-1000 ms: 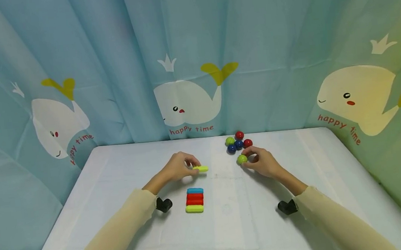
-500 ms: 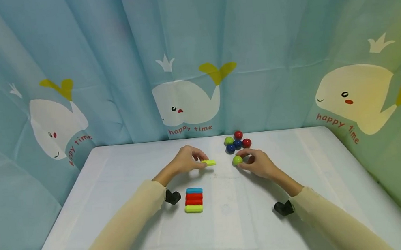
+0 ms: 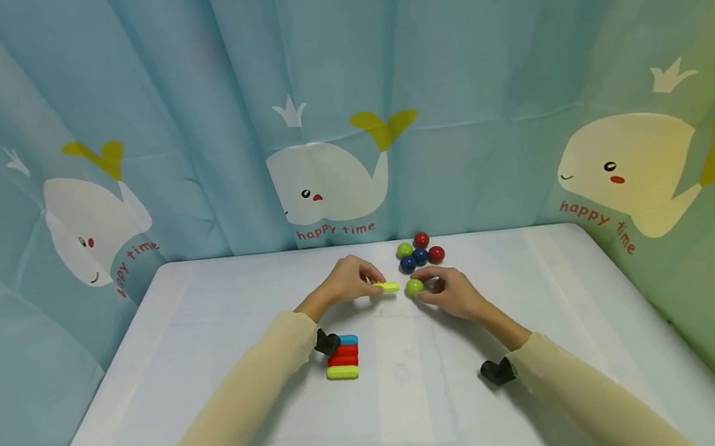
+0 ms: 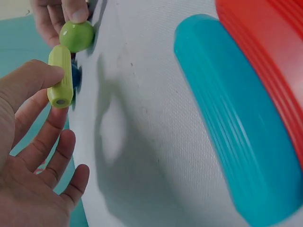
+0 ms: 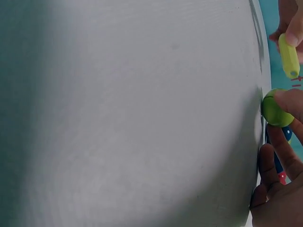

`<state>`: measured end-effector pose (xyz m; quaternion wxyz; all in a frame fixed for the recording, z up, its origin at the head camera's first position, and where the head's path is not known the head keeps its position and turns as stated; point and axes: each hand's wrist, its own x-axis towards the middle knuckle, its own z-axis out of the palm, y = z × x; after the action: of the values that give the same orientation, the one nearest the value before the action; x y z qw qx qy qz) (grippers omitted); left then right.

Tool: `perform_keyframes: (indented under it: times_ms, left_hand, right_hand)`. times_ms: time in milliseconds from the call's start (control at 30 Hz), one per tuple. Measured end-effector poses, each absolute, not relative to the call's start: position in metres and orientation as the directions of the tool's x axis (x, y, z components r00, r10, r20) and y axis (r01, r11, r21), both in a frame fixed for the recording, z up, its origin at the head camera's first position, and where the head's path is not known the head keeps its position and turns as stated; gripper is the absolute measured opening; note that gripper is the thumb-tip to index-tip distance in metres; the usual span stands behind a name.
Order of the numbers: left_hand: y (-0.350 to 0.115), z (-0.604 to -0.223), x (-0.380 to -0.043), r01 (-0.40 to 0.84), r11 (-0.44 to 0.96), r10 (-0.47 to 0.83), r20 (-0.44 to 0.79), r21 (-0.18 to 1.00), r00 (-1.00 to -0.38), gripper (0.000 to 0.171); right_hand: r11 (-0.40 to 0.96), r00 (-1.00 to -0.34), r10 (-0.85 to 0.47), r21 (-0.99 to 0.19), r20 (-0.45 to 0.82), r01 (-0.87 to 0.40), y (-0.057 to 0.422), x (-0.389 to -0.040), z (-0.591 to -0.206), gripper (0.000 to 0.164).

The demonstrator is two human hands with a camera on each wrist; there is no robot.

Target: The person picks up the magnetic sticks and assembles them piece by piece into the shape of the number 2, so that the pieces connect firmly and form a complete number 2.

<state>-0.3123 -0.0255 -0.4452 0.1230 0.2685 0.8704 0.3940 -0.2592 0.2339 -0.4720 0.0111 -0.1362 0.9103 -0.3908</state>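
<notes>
My left hand (image 3: pixel 350 280) pinches a yellow-green magnetic rod (image 3: pixel 390 287) between thumb and fingers, its far end pointing right. A grey disc shows in the rod's near end in the left wrist view. My right hand (image 3: pixel 455 293) holds a shiny green ball (image 3: pixel 414 287) by thumb and fingertips, low over the table. In the head view a small gap separates rod and ball. In the left wrist view the rod's tip overlaps the ball (image 4: pixel 75 37). The other fingers of my left hand are spread loosely below the rod.
Behind the right hand, several red, blue and green balls (image 3: pixel 408 264) cluster near the white table's (image 3: pixel 456 416) back edge. A row of rods, blue (image 3: pixel 349 340), red (image 3: pixel 344 356) and yellow-green (image 3: pixel 343 373), lies below the left wrist, partly hidden by its black camera (image 3: pixel 327 343). A whale-print curtain (image 3: pixel 469 44) hangs behind.
My left hand has carried the rod right and slightly back, toward the ball. The right hand has shifted a little left with the green ball, and the gap between them has narrowed.
</notes>
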Motion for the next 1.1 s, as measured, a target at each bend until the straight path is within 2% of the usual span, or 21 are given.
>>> perform_keyframes:
  times_ms: [367,1100]
  left_hand:
    - [-0.012,-0.451,-0.317,0.365,0.563,0.557,-0.015,0.741,-0.830,0.010]
    - [-0.010,-0.454,-0.318,0.362,0.567,0.563,-0.026,0.740,-0.826,0.009]
  right_hand:
    - [0.638,-0.954,-0.274,-0.719,0.122,-0.275,0.229,-0.258,-0.471,0.035]
    - [0.650,-0.960,-0.254,-0.715,0.115,-0.258,0.229,-0.256,-0.473,0.037]
